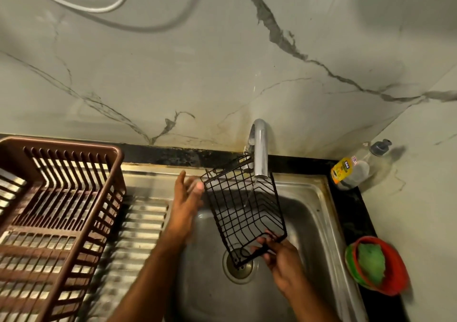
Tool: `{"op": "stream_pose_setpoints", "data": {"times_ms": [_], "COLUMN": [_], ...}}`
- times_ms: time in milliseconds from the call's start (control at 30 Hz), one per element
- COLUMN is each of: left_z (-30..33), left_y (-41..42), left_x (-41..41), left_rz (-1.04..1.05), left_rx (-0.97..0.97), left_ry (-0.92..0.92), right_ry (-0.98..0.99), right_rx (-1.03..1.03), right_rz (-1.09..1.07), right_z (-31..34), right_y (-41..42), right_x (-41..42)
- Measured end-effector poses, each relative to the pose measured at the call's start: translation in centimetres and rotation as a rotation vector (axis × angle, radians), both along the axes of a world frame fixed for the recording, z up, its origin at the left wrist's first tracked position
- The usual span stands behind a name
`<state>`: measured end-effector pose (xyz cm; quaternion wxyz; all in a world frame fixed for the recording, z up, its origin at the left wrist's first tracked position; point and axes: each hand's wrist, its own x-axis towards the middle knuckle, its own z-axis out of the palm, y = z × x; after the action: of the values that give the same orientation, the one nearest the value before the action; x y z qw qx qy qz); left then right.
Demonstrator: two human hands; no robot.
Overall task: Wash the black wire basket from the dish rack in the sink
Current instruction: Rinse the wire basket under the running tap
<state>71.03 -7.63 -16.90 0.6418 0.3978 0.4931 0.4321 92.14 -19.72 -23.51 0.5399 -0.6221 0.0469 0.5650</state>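
Note:
The black wire basket (243, 210) hangs tilted over the steel sink (319, 222), its far end just under the chrome tap (260, 148). My right hand (279, 260) grips the basket's near end, fingers curled through the wires above the drain (238, 263). My left hand (186, 198) is beside the basket's left edge with fingers spread and blurred; whether it touches the wire is unclear. A thin stream of water seems to fall from the tap into the basket.
A brown plastic dish rack (57, 210) stands on the ribbed drainboard (138, 235) at left. A soap dispenser bottle (356, 168) sits in the back right corner. A red bowl with a green scrubber (376, 264) sits on the dark counter at right.

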Motion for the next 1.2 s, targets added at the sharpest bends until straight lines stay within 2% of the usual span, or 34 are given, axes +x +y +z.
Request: {"op": "stream_pose_setpoints", "data": {"times_ms": [67, 267, 367, 433, 500, 533, 567, 633, 667, 700, 733, 800, 867, 933, 1067, 1133, 1200], "left_z": [-1.9, -2.8, -2.7, -2.8, -3.2, -3.4, -3.6, -3.7, -3.7, -3.5, -3.4, -3.0, -2.9, -3.1, -3.2, -3.3, -3.0], "left_y": [-2.5, -4.9, -3.6, -2.6, -1.8, -1.5, -1.4, -1.3, -1.4, -1.4, -1.5, -1.8, -1.9, -1.8, -1.5, -1.4, -1.2], "left_x": [1.4, 4.2, 5.1, 5.2, 5.2, 5.2, 5.3, 5.5, 5.6, 5.7, 5.8, 5.9, 6.0, 6.1, 5.9, 5.1, 4.5], "left_rz": [-0.014, 0.037, 0.144, 0.216, 0.229, 0.229, 0.228, 0.227, 0.226, 0.225, 0.227, 0.235, 0.240, 0.237, 0.226, 0.250, 0.288], "left_rx": [-0.060, 0.178, 0.135, 0.125, 0.134, 0.134, 0.131, 0.135, 0.149, 0.163, 0.182, 0.228, 0.243, 0.238, 0.235, 0.218, 0.180], "left_ry": [-0.027, 0.158, 0.145, 0.128, 0.133, 0.136, 0.133, 0.125, 0.123, 0.116, 0.107, 0.092, 0.058, 0.031, 0.036, 0.013, -0.021], "right_ry": [0.050, 0.073, -0.007, -0.347, -0.966, -1.265, -1.508, -1.791, -1.815, -1.808, -1.811, -1.695, -1.623, -1.552, -1.537, -1.549, -1.595], "right_rx": [0.022, 0.025, -0.053, -0.216, -0.394, -0.322, -0.132, 0.216, 0.254, 0.182, 0.046, -0.284, -0.405, -0.307, 0.044, 0.177, 0.161], "right_rz": [-0.015, -0.031, 0.036, 0.206, 0.389, 0.410, 0.450, 0.775, 1.007, 1.187, 1.259, 1.404, 1.475, 1.500, 1.848, 1.890, 1.806], "right_z": [-0.4, 0.1, 0.4, 0.1, 0.0, 0.4, 0.8, 1.0, 0.6, 0.3, -0.1, -0.3, 0.4, 0.4, 0.8, 1.7, 2.9], "right_y": [0.3, 0.6, 0.8, 0.9, 0.4, -0.1, -0.6, -1.3, -1.1, -0.5, 0.4, 2.3, 3.5, 3.8, 3.2, 3.8, 3.9], "right_x": [-1.3, -3.1, -3.6, -3.8, -3.6, -3.7, -3.9, -4.8, -4.9, -4.7, -4.4, -3.9, -4.8, -6.6, -7.5, -5.0, -2.5]}}
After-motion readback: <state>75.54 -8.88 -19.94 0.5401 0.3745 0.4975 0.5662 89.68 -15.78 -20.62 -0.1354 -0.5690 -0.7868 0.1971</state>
